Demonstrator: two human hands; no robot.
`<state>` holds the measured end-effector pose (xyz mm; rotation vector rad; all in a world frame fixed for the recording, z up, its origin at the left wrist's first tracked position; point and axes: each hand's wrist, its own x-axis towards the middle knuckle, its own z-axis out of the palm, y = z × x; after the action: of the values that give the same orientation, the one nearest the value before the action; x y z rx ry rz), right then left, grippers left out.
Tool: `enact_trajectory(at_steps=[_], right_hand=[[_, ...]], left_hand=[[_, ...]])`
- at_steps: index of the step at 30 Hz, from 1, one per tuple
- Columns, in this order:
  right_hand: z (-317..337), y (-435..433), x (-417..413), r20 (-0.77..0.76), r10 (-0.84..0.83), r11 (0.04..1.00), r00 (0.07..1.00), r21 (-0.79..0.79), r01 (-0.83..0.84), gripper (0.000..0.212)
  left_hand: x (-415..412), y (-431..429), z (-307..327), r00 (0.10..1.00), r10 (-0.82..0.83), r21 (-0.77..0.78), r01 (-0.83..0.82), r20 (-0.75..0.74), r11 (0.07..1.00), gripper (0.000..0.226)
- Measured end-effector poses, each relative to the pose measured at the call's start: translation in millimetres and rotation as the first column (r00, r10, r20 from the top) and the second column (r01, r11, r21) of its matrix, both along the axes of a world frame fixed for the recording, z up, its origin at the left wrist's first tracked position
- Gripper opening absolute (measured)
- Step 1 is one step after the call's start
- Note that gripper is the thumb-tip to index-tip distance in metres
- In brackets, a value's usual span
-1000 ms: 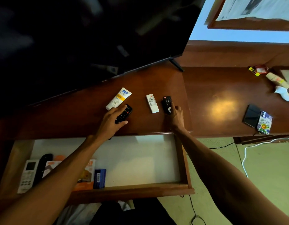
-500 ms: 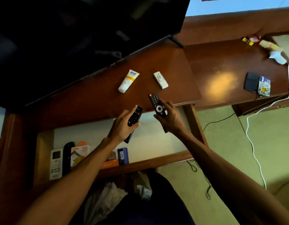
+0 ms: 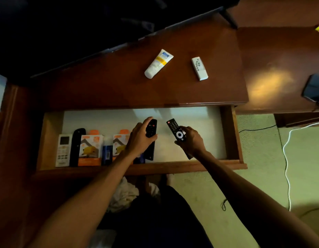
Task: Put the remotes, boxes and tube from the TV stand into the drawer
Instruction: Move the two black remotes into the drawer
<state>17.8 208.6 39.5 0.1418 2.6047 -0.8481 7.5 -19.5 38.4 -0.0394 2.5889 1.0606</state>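
Over the open drawer [image 3: 232,135], a black remote [image 3: 151,129] is gripped by the left hand [image 3: 139,138] and another remote [image 3: 175,129] by the right hand [image 3: 191,142], so both can be laid right of the boxes [image 3: 90,147].

Nothing readable anywhere. Blue patch and yellow band on the tube [image 3: 158,63] near the TV stand's back edge: lettering blurred. Printing on the orange-and-white boxes [image 3: 90,148] at the drawer's front edge too small to make out. Remote buttons unmarked at this sharpness.
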Motion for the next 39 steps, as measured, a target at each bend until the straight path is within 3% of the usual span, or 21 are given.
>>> enact_trajectory(at_steps=[4,11,15,22,30,36,39], right_hand=[[-28,-4,-5,0.102,-0.099,0.995,0.99,-0.018,0.101,0.063],[-51,-25,3,0.143,-0.128,0.99,0.981,-0.034,0.134,0.065],[-53,-34,3,0.146,-0.13,0.99,0.981,-0.038,0.137,0.065],[-55,-55,3,0.16,-0.111,0.993,0.981,-0.017,0.115,0.065],[-51,-55,11,0.135,-0.142,0.986,0.981,-0.064,0.152,0.04],[-55,-63,11,0.136,-0.188,0.967,0.973,-0.146,0.207,0.042],[-59,-66,12,0.143,-0.192,0.958,0.971,-0.19,0.217,0.043]], left_hand=[[-3,22,-21,0.997,0.05,-0.055,-0.047,0.058,0.997,0.071],[4,22,-44,0.992,0.021,-0.344,0.023,0.122,0.939,0.077],[-7,20,-45,0.975,-0.03,-0.418,0.123,0.221,0.9,0.086],[-18,14,-43,0.949,-0.092,-0.365,0.204,0.3,0.908,0.091],[-27,2,-36,0.914,-0.104,-0.205,0.198,0.393,0.958,0.085],[-28,-1,-37,0.97,-0.075,-0.218,0.126,0.23,0.968,0.058],[-32,-3,-36,0.966,-0.107,-0.214,0.159,0.234,0.964,0.054]])
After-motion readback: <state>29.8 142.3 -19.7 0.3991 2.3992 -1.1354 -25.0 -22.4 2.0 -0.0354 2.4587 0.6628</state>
